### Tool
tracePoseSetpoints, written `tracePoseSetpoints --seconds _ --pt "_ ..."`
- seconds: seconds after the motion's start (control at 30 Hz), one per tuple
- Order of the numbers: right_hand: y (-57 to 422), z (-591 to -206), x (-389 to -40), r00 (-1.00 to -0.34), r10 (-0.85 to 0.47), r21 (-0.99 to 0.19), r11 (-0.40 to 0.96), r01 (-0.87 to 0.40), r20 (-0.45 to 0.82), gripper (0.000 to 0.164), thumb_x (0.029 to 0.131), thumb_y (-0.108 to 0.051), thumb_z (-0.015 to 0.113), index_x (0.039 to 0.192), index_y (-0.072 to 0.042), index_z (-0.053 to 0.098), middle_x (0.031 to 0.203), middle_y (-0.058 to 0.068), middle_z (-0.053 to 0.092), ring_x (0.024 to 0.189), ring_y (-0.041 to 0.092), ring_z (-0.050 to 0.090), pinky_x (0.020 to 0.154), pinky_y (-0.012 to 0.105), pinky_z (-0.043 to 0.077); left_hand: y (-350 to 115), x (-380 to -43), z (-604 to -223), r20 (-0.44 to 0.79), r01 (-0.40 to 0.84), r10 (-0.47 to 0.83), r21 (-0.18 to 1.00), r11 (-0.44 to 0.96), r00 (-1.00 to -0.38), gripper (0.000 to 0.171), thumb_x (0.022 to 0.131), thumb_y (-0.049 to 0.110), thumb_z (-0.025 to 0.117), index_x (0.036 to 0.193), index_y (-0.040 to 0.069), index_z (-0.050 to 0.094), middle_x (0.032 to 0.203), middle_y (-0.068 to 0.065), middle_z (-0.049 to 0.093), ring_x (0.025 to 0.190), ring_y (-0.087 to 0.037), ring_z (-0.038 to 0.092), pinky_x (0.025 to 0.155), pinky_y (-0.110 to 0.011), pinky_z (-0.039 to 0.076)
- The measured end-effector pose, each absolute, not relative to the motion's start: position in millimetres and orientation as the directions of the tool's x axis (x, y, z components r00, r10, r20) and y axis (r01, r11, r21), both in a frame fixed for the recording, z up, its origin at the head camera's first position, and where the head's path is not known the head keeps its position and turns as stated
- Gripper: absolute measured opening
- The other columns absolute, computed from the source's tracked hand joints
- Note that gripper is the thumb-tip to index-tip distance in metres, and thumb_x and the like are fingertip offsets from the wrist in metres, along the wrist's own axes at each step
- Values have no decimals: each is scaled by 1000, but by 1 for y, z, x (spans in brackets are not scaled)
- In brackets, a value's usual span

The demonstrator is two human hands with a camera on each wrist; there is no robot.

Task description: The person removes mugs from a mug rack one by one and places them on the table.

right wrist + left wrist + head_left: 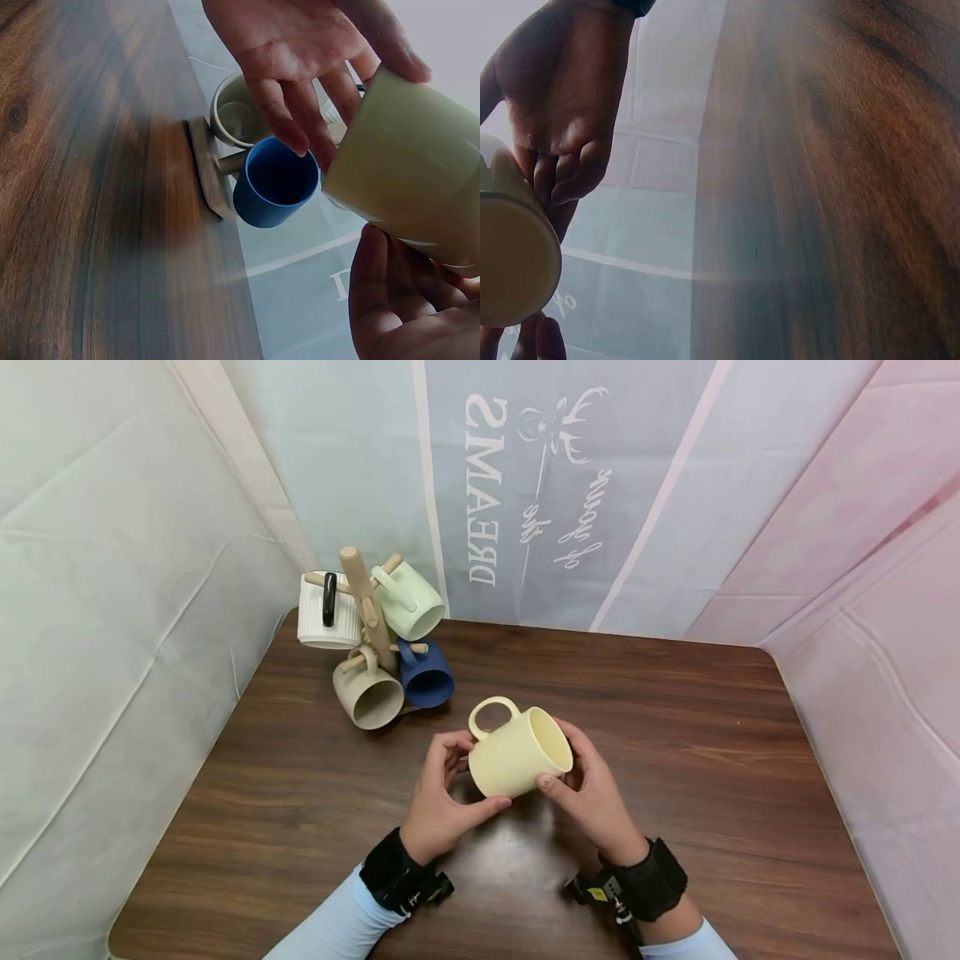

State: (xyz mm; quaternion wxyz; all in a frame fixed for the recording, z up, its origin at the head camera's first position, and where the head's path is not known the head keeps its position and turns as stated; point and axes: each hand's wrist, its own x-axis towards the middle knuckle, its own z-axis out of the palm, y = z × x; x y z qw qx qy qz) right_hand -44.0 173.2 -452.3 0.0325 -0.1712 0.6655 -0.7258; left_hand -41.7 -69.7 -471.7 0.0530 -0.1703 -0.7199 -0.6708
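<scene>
A pale yellow mug (516, 755) is held up in the middle, tilted on its side, its mouth facing right and its handle (491, 714) pointing up and away. My left hand (444, 793) grips the base end, thumb on the near side and fingers on the far side. Near the rim, my right hand (596, 793) holds the mug between thumb and fingers. The left wrist view shows the mug's round base (514, 259). In the right wrist view the mug's side (412, 165) lies between both hands.
At the back left a wooden mug tree (360, 577) carries a white ribbed mug (330, 618) with black handle, a light green mug (412, 606), a beige mug (360, 693) and a blue mug (426, 677). A printed cloth (645, 460) hangs behind the brown table (697, 760).
</scene>
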Motion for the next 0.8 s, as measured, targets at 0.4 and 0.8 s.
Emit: tracePoseSetpoints --seconds 0.4,0.8 --pt "172 -458 -44 -930 -308 -978 -130 -165 198 78 103 -4 77 168 -5 36 156 18 48 130 23 60 93 29 61 -71 -40 -473 429 439 141 897 47 -892 65 75 -5 100 108 0 45 149 -15 57 134 -30 61 102 -30 56" --pt "171 -454 -38 -946 -277 -986 -45 -160 166 86 96 -9 85 167 -7 38 145 21 55 119 25 64 85 33 64 -70 -39 -475 648 670 177 692 269 -741 61 72 -9 99 109 1 52 146 -18 61 145 -36 56 117 -30 47"
